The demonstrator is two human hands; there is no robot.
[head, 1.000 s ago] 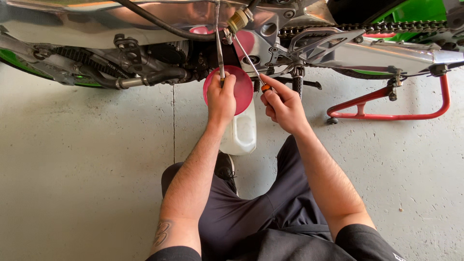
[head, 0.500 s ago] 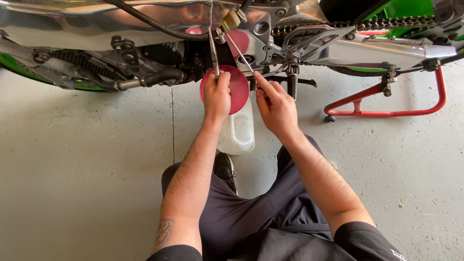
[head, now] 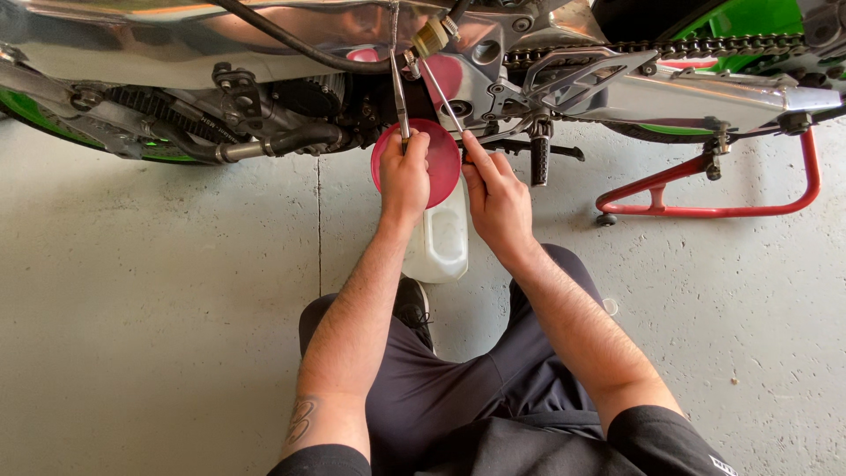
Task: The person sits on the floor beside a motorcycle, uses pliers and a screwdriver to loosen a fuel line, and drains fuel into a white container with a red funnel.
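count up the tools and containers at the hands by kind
long metal tools: 2 (left hand holds one, right hand holds the other)
red funnel: 1
white plastic jug: 1
total: 4

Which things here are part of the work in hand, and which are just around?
In hand: left hand and right hand, each on a thin metal tool; red funnel; white jug; motorcycle.
Just around: red stand; floor.
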